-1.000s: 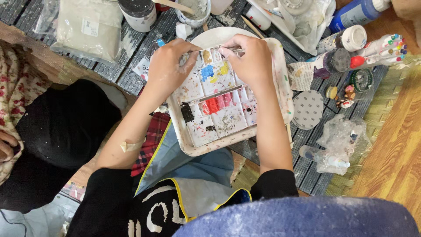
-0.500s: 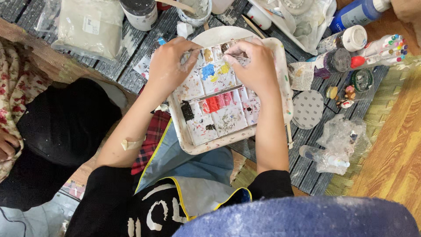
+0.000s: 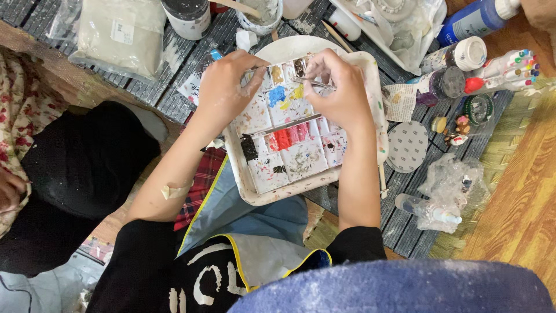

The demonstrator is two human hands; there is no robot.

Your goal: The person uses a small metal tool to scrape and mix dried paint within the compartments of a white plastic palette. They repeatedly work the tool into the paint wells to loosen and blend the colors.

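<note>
A white paint palette (image 3: 370, 104) with wells of red, blue, yellow and black paint lies tilted on a white tray in front of me. My left hand (image 3: 229, 87) rests on the palette's far left corner, fingers curled over a small pale object. My right hand (image 3: 341, 93) is over the palette's far edge and pinches a thin brush (image 3: 315, 83), whose tip points left toward my left hand's fingers. Both hands are smeared with whitish paint or clay.
Around the tray stand a bag of pale clay (image 3: 121, 35), dark-lidded jars (image 3: 185, 14), a blue bottle (image 3: 472, 20), a set of small paint tubes (image 3: 515, 66), a round dotted disc (image 3: 407, 145) and crumpled plastic (image 3: 452, 185). A person in black and floral clothing sits at left (image 3: 75, 168).
The two hands have stayed at the palette's far edge; the right hand's brush has shifted slightly toward the left hand's fingers.
</note>
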